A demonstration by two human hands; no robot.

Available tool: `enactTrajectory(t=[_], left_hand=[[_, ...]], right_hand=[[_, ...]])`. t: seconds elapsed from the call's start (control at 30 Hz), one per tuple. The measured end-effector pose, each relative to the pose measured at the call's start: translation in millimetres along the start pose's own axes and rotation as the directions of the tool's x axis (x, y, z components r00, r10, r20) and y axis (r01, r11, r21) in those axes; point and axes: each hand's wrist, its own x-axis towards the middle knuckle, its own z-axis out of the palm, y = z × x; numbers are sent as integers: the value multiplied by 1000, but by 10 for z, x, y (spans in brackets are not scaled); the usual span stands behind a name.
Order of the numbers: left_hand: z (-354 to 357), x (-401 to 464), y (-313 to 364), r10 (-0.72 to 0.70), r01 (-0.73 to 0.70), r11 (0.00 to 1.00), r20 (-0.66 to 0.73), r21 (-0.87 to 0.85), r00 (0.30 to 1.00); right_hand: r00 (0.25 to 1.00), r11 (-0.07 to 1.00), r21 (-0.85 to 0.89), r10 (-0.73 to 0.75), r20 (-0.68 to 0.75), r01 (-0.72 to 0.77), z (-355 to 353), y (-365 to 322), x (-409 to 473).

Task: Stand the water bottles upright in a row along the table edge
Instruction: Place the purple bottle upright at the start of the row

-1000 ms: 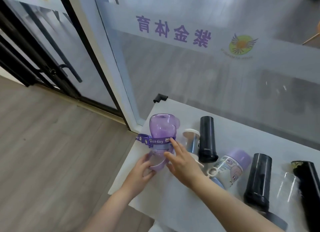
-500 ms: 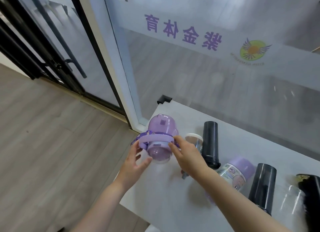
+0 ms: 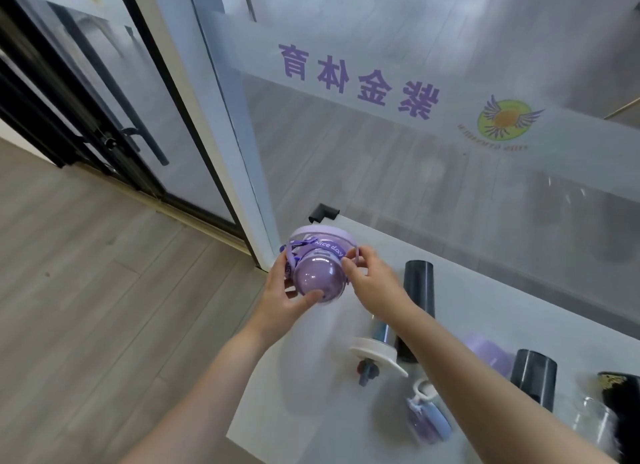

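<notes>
A round purple bottle point(image 3: 317, 276) with a "Nice day" strap is held above the far left corner of the white table point(image 3: 311, 387), tipped with its domed end toward me. My left hand point(image 3: 282, 295) cups it from the left and below. My right hand point(image 3: 370, 278) grips its right side at the strap. Lying on the table are a black tumbler point(image 3: 419, 290), a clear bottle with a white lid point(image 3: 375, 351), a small purple-and-blue bottle point(image 3: 427, 422), another black tumbler point(image 3: 533, 377), and at the right edge a clear glass point(image 3: 592, 415) and a black bottle point(image 3: 623, 404).
A glass wall with purple lettering point(image 3: 356, 79) runs right behind the table. A black corner guard point(image 3: 323, 214) caps the table's far left corner. Wooden floor point(image 3: 86, 308) lies to the left, with a black-framed glass door point(image 3: 104, 117) beyond.
Both hands have lifted the purple bottle off the table and turned it, so its domed end now faces me. My view has tilted down and moved closer.
</notes>
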Motion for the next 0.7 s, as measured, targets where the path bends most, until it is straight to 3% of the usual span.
enactTrajectory(t=[0.17, 0.4, 0.7], left_hand=[[43, 458, 190, -6, 6, 1000, -28, 3, 1000], [114, 1133, 355, -73, 67, 980, 28, 186, 997], [271, 1601, 529, -61, 48, 989, 90, 141, 994]], right_hand=[[998, 999, 26, -38, 42, 37, -110, -81, 164], [995, 998, 58, 4, -103, 2, -140, -41, 480], [983, 991, 136, 40, -177, -15, -248, -27, 808]])
